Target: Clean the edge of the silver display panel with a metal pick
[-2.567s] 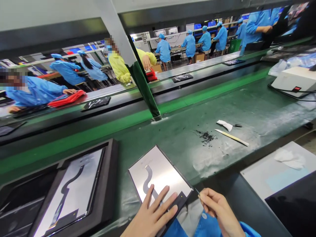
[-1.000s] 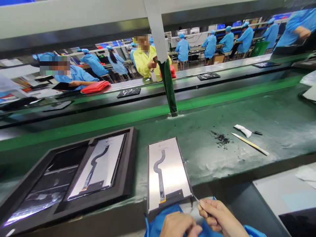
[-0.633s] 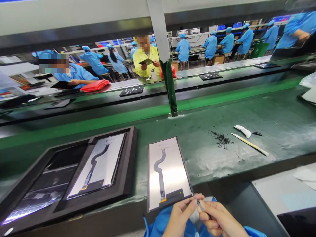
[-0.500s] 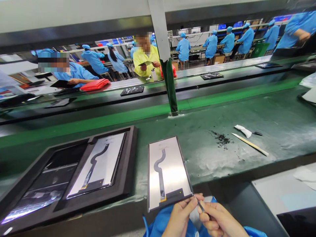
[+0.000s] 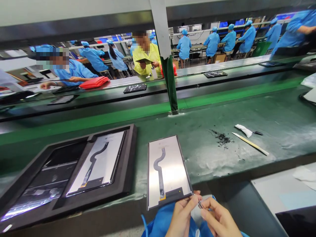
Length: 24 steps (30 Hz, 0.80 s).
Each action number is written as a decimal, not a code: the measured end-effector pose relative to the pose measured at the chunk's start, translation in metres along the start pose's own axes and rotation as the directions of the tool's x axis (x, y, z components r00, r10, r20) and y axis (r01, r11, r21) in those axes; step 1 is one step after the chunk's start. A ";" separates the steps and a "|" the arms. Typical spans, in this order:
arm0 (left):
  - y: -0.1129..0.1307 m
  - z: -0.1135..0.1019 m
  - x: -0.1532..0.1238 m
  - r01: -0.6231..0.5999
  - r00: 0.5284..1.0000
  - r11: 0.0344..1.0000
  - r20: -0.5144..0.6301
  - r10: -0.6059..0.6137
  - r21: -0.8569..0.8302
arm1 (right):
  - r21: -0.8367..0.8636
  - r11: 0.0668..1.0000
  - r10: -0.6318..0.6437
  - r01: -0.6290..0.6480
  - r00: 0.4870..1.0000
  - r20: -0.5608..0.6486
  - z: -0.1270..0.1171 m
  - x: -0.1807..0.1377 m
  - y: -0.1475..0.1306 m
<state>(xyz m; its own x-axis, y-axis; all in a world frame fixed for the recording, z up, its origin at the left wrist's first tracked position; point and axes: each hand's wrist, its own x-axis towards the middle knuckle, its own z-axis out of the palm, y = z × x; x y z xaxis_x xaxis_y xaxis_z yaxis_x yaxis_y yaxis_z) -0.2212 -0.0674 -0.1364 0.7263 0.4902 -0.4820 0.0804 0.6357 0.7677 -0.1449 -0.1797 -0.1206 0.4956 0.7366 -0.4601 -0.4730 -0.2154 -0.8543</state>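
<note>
A tablet display panel [image 5: 170, 168] with a silvery back, dark rim and curved grey ribbon cable [image 5: 158, 164] rests partly on the green bench, its near end jutting over the edge. My left hand [image 5: 181, 210] is closed on its lower right corner. Close beside that corner, my right hand [image 5: 217, 215] pinches a slim metal tool [image 5: 199, 204], whose kind is mostly hidden by the fingers. Left of the panel lies a black foam tray [image 5: 130, 158] holding a similar display panel [image 5: 98, 161] and dark glossy screens [image 5: 54, 177].
Black scraps [image 5: 223, 140], a yellow-handled knife [image 5: 251, 144] and a white-wrapped tool [image 5: 244, 130] lie on the green bench [image 5: 197, 126]. A post [image 5: 170, 82] rises at its far edge. Beyond, a conveyor carries tablets [image 5: 135, 88]; co-workers [image 5: 145, 56] sit behind.
My right hand's fingers have shifted around the slim tool, which shows less now. The tablets on the conveyor have moved slightly right. A co-worker's hand at far left has moved outward.
</note>
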 end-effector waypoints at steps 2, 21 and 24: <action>0.000 0.001 0.000 -0.005 1.000 1.000 -0.002 0.005 0.001 | -0.038 0.999 -0.039 0.037 0.998 -0.043 0.000 -0.002 0.002; -0.001 0.003 0.001 0.004 1.000 1.000 0.025 -0.003 -0.021 | -0.006 1.000 0.001 0.000 0.999 0.034 -0.003 0.000 -0.002; 0.001 0.004 -0.001 -0.026 0.999 1.000 0.046 0.026 -0.001 | -0.047 0.999 0.030 -0.027 0.997 0.073 -0.007 0.001 -0.003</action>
<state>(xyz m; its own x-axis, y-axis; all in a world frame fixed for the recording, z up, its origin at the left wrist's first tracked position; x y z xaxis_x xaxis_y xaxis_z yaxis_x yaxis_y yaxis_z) -0.2188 -0.0695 -0.1332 0.7585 0.4791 -0.4419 0.0605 0.6233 0.7796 -0.1379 -0.1825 -0.1205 0.4268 0.7746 -0.4667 -0.4511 -0.2649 -0.8523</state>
